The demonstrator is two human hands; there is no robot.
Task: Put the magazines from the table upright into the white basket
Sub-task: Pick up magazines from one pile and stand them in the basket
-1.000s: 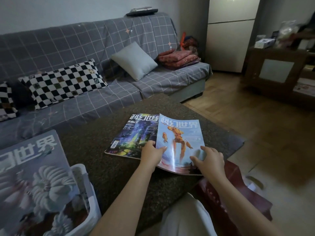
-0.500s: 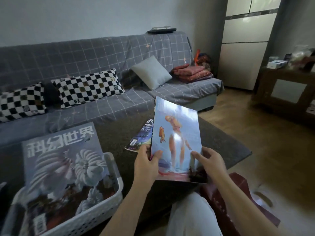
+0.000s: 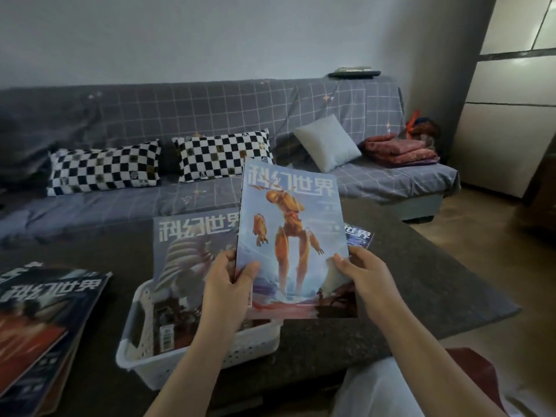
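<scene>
I hold a light-blue magazine with an orange robot figure [image 3: 288,236] upright in the air, above the right end of the white basket [image 3: 198,361]. My left hand [image 3: 227,284] grips its lower left edge and my right hand [image 3: 361,275] grips its lower right corner. A grey magazine with a striped figure [image 3: 183,260] stands upright in the basket, partly hidden behind my left hand. Another dark magazine [image 3: 359,234] lies flat on the table behind the held one, mostly hidden. Two or more magazines [image 3: 39,320] lie stacked at the left.
The dark table [image 3: 421,296] carries the basket and magazines. A grey checked sofa [image 3: 210,115] with chequered pillows [image 3: 222,155] runs behind it. A pale cabinet [image 3: 505,115] stands at the right, with wooden floor beside the table.
The orange-robot magazine has been lifted off the table, turned upright and carried left over the basket. My view has swung left, bringing the basket to the centre.
</scene>
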